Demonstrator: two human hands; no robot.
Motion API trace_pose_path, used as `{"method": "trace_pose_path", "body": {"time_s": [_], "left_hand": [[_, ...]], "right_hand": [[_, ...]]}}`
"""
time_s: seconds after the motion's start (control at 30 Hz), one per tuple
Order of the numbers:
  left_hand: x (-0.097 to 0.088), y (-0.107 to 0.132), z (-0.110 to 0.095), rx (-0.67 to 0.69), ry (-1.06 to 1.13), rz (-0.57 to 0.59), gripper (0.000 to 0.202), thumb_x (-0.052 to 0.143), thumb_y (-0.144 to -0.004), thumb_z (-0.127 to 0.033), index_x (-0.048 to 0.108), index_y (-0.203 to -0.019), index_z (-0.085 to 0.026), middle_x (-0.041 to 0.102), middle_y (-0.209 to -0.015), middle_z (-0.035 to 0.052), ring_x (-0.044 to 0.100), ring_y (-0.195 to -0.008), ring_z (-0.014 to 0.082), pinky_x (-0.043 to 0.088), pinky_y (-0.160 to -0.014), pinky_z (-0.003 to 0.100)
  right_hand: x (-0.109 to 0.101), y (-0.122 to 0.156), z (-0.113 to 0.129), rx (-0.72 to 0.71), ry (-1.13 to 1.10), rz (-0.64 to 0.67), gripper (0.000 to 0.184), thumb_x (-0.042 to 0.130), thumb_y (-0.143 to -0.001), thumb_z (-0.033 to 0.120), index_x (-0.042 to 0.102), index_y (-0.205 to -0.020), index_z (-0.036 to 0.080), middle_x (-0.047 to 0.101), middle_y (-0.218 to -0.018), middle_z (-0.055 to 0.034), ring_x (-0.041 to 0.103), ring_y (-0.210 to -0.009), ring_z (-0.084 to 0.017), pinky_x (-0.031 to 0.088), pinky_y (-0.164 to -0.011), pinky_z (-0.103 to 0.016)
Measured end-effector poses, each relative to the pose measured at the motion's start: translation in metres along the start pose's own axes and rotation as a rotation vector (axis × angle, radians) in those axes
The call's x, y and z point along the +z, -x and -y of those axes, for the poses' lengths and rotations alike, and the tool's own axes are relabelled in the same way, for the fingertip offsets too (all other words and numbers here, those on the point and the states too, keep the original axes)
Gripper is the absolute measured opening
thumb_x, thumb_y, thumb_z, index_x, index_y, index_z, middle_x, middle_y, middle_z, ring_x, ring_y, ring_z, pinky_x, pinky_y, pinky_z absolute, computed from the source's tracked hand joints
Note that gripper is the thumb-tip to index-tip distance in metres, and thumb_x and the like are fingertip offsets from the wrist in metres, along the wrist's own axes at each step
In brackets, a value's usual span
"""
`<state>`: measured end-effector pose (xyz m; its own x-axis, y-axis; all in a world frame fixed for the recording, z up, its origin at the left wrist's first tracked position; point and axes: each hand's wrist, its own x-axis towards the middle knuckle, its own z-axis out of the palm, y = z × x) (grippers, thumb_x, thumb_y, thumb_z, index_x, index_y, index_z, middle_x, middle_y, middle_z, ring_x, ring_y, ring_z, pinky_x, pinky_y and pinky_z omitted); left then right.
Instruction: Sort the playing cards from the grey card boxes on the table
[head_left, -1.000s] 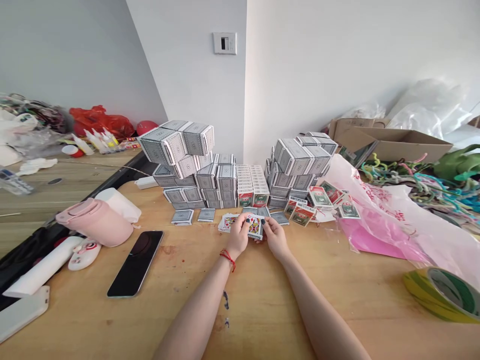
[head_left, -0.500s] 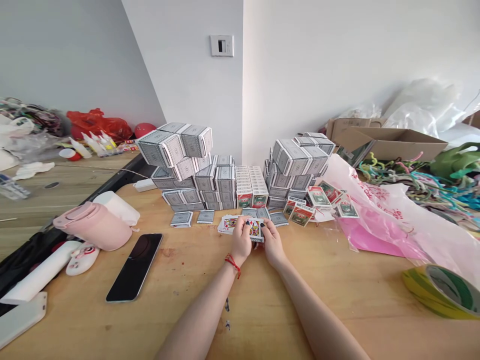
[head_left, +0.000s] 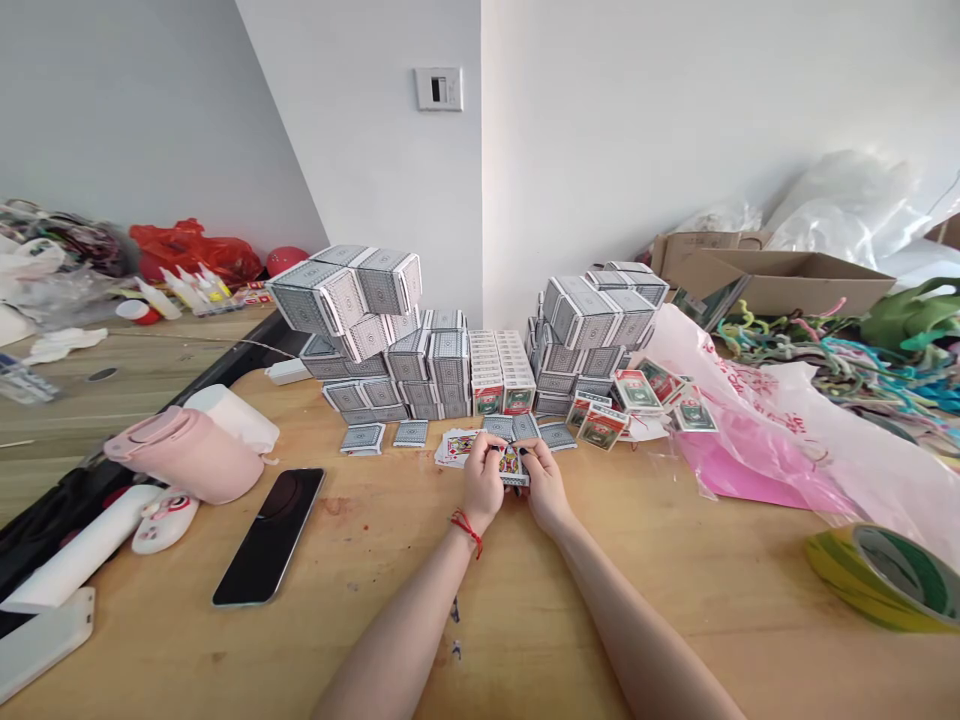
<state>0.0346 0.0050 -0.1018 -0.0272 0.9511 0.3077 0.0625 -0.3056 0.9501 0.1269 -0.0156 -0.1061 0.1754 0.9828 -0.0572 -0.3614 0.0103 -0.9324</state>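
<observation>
A packet of playing cards (head_left: 513,466) is held face up between my two hands, a court card on top. My left hand (head_left: 484,478), with a red string at the wrist, is closed on its left side. The fingers of my right hand (head_left: 544,484) close on its right side, both thumbs over the top. Loose face-up cards (head_left: 453,449) lie just left of my left hand. Beyond my fingertips lie small face-down piles (head_left: 498,427), with more to each side. My fingers hide part of the held cards.
Tall card stacks stand at the left (head_left: 360,350) and right (head_left: 589,330), boxed decks (head_left: 502,372) between them. More card boxes (head_left: 604,426) lie at right near pink plastic (head_left: 739,470). A phone (head_left: 270,537), pink cup (head_left: 187,452) and tape roll (head_left: 885,577) flank my arms.
My fingertips have drawn closer together over the top edge of the held cards, covering more of it. The camera view has shifted slightly; the stacks stay as they were.
</observation>
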Motion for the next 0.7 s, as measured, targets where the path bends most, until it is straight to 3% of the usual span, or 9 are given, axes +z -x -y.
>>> {"method": "trace_pose_path", "body": {"time_s": [0.17,0.3,0.4,0.5,0.6,0.7], "left_hand": [[0.001,0.001,-0.005,0.036,-0.019,-0.013,0.013,0.036,-0.076,-0.015,0.047,-0.07,-0.019,0.05,-0.071,0.0001,0.047,-0.071,0.0128,0.038,-0.068,0.024],[0.0,0.0,-0.008,0.002,0.022,-0.021,0.013,0.035,-0.076,-0.017,0.044,-0.067,-0.019,0.047,-0.068,-0.0005,0.045,-0.065,0.0123,0.037,-0.061,0.023],[-0.003,-0.001,-0.008,0.0,0.051,-0.018,0.013,0.034,-0.075,-0.017,0.045,-0.067,-0.019,0.047,-0.068,0.0,0.045,-0.065,0.0127,0.037,-0.06,0.023],[-0.007,-0.002,-0.009,0.05,0.044,0.005,0.013,0.034,-0.075,-0.017,0.046,-0.068,-0.018,0.049,-0.07,0.0009,0.046,-0.068,0.0137,0.037,-0.064,0.025],[-0.009,-0.003,-0.01,0.11,0.006,0.03,0.012,0.036,-0.074,-0.018,0.046,-0.067,-0.018,0.048,-0.071,0.0014,0.045,-0.071,0.0146,0.037,-0.066,0.026],[-0.011,-0.002,-0.012,0.153,-0.032,0.045,0.013,0.036,-0.074,-0.019,0.045,-0.065,-0.018,0.047,-0.07,0.0019,0.045,-0.072,0.0154,0.037,-0.069,0.028]], "right_hand": [[-0.002,-0.003,-0.003,-0.024,0.015,-0.045,0.008,0.052,-0.071,0.029,0.052,-0.075,0.022,0.045,-0.053,0.0076,0.037,-0.037,-0.007,0.028,-0.032,-0.019],[-0.004,-0.002,0.002,0.009,-0.106,0.02,0.008,0.056,-0.067,0.027,0.055,-0.073,0.022,0.054,-0.061,0.0056,0.047,-0.046,-0.009,0.038,-0.041,-0.02],[-0.004,-0.001,0.006,0.08,-0.214,0.124,0.015,0.056,-0.068,0.032,0.058,-0.078,0.021,0.062,-0.072,0.0012,0.058,-0.063,-0.015,0.046,-0.054,-0.026],[-0.002,-0.002,0.007,0.151,-0.245,0.11,0.022,0.056,-0.072,0.04,0.059,-0.082,0.021,0.063,-0.071,0.0,0.059,-0.065,-0.017,0.047,-0.057,-0.028],[-0.002,-0.005,0.006,0.207,-0.277,0.107,0.019,0.063,-0.07,0.035,0.058,-0.081,0.021,0.064,-0.069,0.0006,0.06,-0.065,-0.015,0.047,-0.06,-0.027],[-0.007,-0.006,0.008,0.34,-0.319,0.222,0.014,0.064,-0.071,0.03,0.057,-0.075,0.018,0.065,-0.068,-0.0016,0.061,-0.064,-0.014,0.048,-0.061,-0.027]]}}
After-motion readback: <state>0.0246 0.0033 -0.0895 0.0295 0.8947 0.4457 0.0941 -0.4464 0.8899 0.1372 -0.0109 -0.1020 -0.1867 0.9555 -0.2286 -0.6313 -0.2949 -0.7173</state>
